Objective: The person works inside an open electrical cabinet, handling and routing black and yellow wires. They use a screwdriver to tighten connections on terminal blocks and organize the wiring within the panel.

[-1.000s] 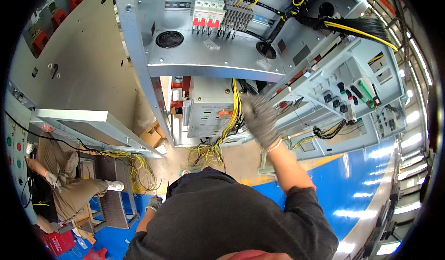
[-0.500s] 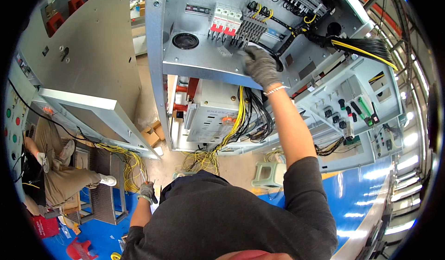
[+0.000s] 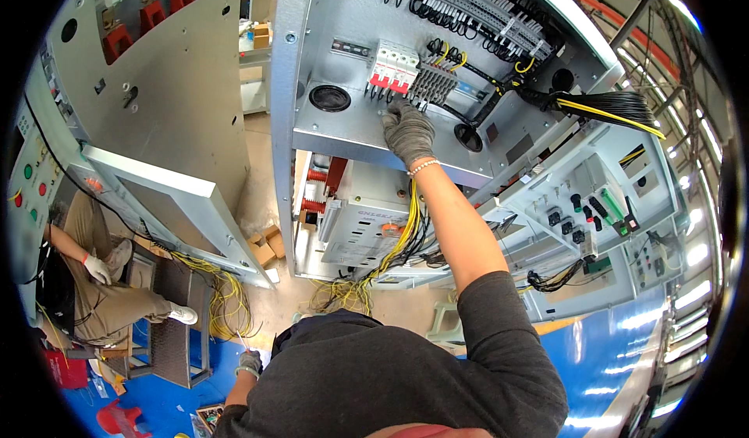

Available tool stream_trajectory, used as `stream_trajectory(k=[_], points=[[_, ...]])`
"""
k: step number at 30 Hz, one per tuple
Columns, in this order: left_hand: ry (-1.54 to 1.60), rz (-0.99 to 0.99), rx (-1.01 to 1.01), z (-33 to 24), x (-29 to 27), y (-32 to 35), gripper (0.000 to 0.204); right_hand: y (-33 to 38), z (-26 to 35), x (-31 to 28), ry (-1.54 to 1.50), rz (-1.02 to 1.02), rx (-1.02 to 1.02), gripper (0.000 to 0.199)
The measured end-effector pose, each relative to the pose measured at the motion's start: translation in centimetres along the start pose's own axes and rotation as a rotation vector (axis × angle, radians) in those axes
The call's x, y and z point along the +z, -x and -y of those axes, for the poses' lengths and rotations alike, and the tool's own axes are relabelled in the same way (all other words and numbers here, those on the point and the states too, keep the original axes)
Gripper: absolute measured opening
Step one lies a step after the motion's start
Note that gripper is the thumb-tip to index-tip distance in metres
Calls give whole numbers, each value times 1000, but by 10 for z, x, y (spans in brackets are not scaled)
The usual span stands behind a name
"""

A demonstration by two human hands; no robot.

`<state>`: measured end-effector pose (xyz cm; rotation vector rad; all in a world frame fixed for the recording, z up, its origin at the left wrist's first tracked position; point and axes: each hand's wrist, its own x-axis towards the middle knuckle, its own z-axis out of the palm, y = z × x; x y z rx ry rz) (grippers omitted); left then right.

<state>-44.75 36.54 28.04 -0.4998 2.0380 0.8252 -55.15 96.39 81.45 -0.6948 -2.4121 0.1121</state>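
Inside cabinet (image 3: 312, 138): breakers (image 3: 392, 66), wires; right hand (image 3: 407, 131) just below.

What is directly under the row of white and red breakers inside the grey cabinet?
Under the breakers is bare grey panel with a round black opening. The gloved right hand reaches up there; what lies beneath its palm is hidden.

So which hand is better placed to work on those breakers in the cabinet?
The right hand, probably: gloved and raised, it already rests on the grey panel just below the red-and-white circuit breakers. The left hand hangs low near the blue floor, far from them.
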Motion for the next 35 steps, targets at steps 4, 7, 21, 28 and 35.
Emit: stream_trajectory(k=[4,7,21,28,35], points=[[86,-11,96,-11,6,-11,22,8,-5,4,-155,-53,48,24],[48,-7,140,-32,3,-8,24,9,0,-4,-195,-94,53,26],[-289,-39,225,-14,-4,50,34,11,-6,1,-185,-138,27,25],[-394,-199,343,-19,-7,113,40,10,-26,36,-198,-187,-202,31],[-40,-302,93,-27,18,213,42,1,1,60,-674,-35,-503,25]])
